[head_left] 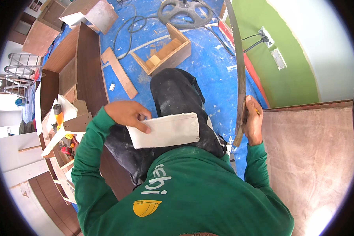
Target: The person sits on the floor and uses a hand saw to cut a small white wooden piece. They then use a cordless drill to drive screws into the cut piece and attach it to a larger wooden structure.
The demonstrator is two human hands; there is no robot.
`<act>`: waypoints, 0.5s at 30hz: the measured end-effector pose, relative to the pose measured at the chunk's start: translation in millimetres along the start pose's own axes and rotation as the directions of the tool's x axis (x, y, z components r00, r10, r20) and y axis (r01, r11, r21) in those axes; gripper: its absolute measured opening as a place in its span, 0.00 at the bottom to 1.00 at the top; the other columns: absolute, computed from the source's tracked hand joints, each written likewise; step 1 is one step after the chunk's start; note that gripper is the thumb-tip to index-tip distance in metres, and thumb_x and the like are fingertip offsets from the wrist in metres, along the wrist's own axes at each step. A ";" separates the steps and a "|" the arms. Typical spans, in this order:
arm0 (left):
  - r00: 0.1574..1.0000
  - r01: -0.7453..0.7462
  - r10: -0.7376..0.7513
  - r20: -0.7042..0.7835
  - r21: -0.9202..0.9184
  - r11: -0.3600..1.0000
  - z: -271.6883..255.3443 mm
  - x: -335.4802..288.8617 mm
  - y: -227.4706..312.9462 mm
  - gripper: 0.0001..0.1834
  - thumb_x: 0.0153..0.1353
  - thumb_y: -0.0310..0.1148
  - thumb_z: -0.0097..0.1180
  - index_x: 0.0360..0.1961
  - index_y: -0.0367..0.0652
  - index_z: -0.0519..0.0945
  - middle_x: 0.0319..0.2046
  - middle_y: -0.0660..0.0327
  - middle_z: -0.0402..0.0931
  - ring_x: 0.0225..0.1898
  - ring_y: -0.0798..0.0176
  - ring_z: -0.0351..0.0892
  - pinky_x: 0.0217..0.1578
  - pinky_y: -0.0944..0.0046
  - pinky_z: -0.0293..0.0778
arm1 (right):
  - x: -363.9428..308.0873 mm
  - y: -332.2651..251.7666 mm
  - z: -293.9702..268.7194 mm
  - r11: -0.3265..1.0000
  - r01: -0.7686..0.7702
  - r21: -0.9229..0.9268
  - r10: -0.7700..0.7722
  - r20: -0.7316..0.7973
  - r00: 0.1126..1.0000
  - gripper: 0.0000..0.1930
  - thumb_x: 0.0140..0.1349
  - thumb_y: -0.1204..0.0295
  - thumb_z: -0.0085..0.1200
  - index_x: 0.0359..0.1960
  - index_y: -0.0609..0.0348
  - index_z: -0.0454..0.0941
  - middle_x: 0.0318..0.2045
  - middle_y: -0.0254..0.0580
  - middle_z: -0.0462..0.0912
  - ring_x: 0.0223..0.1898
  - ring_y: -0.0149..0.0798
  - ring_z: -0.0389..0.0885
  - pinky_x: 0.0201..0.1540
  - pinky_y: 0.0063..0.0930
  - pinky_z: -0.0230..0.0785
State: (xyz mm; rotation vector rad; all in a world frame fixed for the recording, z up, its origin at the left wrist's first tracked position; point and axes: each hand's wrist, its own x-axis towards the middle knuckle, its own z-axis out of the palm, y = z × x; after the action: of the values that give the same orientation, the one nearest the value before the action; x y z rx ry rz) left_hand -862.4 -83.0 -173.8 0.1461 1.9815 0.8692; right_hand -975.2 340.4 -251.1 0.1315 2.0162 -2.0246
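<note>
My left hand point(131, 114) grips the left end of a white rectangular board piece point(169, 130), thumb on top. The board has slightly rough edges and lies over my dark trousers point(175, 92). Against the palm of my right hand point(254, 120) rests the near end of a long, narrow wooden strip point(240, 74), which runs away from me toward the far wall side. A short yellow pencil point(258, 112) sticks out between the fingers of that same hand.
A small open wooden box point(169, 53) and an L-shaped wood piece point(122, 72) lie on the blue floor sheet point(139, 39). Brown cabinet carcass point(86, 59) stands left, near a tool tray point(67, 147). Cables plug into a wall socket point(266, 37). A plywood panel point(306, 165) is at right.
</note>
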 end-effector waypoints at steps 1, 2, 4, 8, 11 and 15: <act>0.999 -0.010 0.011 0.034 -0.027 1.000 9.0 3.5 5.1 0.30 0.65 0.59 0.70 0.50 0.42 0.89 0.35 0.56 0.87 0.40 0.58 0.87 0.42 0.57 0.79 | -0.2 -0.6 1.4 1.000 -0.017 0.011 0.017 -0.006 1.000 0.20 0.82 0.56 0.53 0.30 0.50 0.75 0.24 0.19 0.66 0.26 0.19 0.61 0.28 0.22 0.52; 0.989 -0.147 0.148 -0.019 0.048 0.988 19.1 9.9 6.2 0.29 0.67 0.58 0.68 0.50 0.41 0.88 0.35 0.52 0.87 0.39 0.54 0.87 0.40 0.54 0.78 | 0.1 -1.9 3.2 1.000 -0.002 0.008 0.002 -0.001 1.000 0.20 0.82 0.56 0.53 0.30 0.50 0.75 0.24 0.19 0.66 0.26 0.19 0.61 0.28 0.22 0.52; 0.986 -0.149 0.159 -0.059 0.140 0.979 29.8 21.4 17.6 0.29 0.69 0.58 0.67 0.51 0.41 0.87 0.35 0.49 0.87 0.40 0.53 0.87 0.40 0.53 0.78 | 0.4 -5.4 4.8 1.000 0.028 0.000 -0.028 0.005 1.000 0.19 0.82 0.56 0.53 0.30 0.50 0.75 0.24 0.19 0.66 0.25 0.19 0.61 0.27 0.22 0.52; 0.971 -0.203 0.205 -0.124 0.031 0.979 25.4 15.5 22.9 0.27 0.71 0.53 0.67 0.56 0.40 0.84 0.37 0.48 0.86 0.43 0.57 0.87 0.43 0.54 0.77 | -0.1 -13.1 4.8 0.997 0.079 -0.018 -0.079 0.007 0.997 0.19 0.82 0.56 0.53 0.30 0.50 0.75 0.24 0.20 0.65 0.26 0.20 0.61 0.29 0.23 0.53; 0.925 -0.249 0.145 -0.351 -0.272 0.930 15.2 -2.8 25.4 0.25 0.71 0.46 0.68 0.60 0.40 0.82 0.45 0.55 0.86 0.49 0.62 0.85 0.49 0.58 0.78 | -6.3 -34.1 9.1 0.979 0.177 -0.101 -0.179 -0.009 0.984 0.20 0.82 0.55 0.53 0.30 0.52 0.74 0.25 0.22 0.65 0.28 0.21 0.61 0.30 0.23 0.53; 0.664 -0.574 -0.049 -0.746 -0.551 0.606 20.3 -6.4 41.1 0.29 0.68 0.36 0.73 0.66 0.38 0.77 0.58 0.57 0.84 0.58 0.63 0.84 0.60 0.59 0.80 | -16.4 -63.1 16.2 0.949 0.264 -0.169 -0.259 0.055 0.964 0.20 0.83 0.55 0.53 0.33 0.55 0.76 0.24 0.24 0.69 0.25 0.21 0.64 0.28 0.22 0.56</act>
State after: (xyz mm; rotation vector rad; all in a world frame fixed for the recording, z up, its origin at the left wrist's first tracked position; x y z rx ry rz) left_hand -852.3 -44.8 -149.7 -0.4525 2.0690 2.2019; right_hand -973.8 325.6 -185.5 -0.2148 2.2827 -1.9664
